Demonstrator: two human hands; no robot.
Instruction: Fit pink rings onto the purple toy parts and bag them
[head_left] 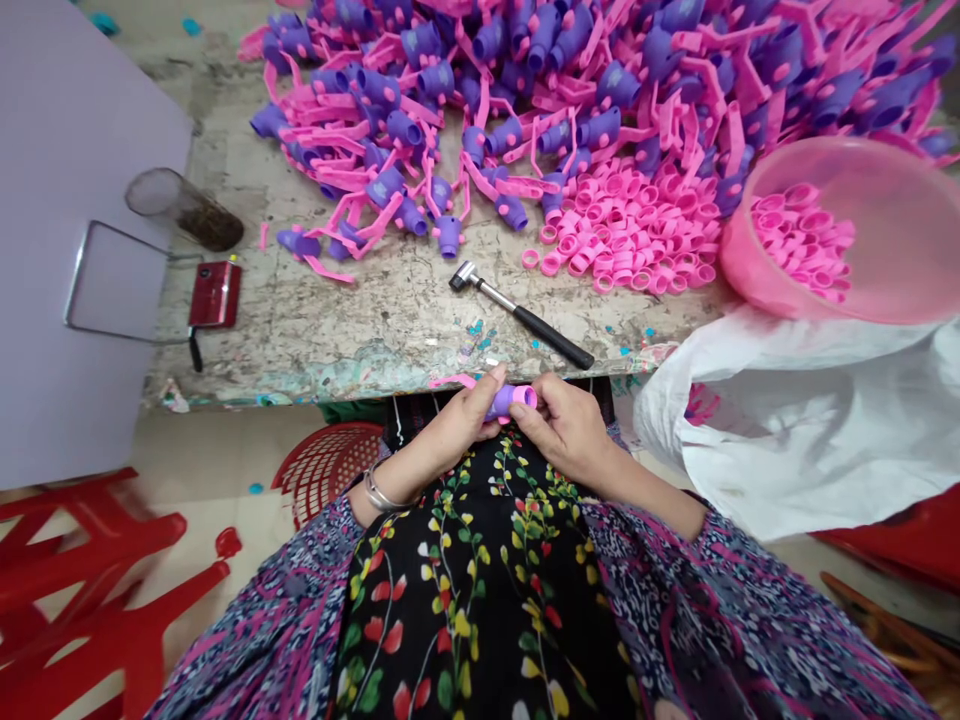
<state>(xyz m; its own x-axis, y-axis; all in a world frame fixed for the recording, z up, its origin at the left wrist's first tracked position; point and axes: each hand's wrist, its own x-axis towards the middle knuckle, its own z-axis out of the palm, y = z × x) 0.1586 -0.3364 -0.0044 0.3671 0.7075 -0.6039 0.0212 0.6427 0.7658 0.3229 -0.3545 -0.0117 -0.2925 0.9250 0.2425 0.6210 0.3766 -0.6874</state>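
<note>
Close to my lap, at the table's front edge, my left hand is closed around a purple plastic tube-shaped part with a pink arm. A pink ring sits at the part's open right end. The thumb and fingers of my right hand pinch that ring; whether it is fully seated I cannot tell. Just beyond my hands a hammer with a black handle lies on the table. Farther back is a heap of similar purple parts with pink arms, and a pile of loose pink rings.
At the right stands a translucent pink bowl holding more rings, above a white sack. A glass with dark contents lies tilted at left near a red box-like object. Red stools and a red basket are below.
</note>
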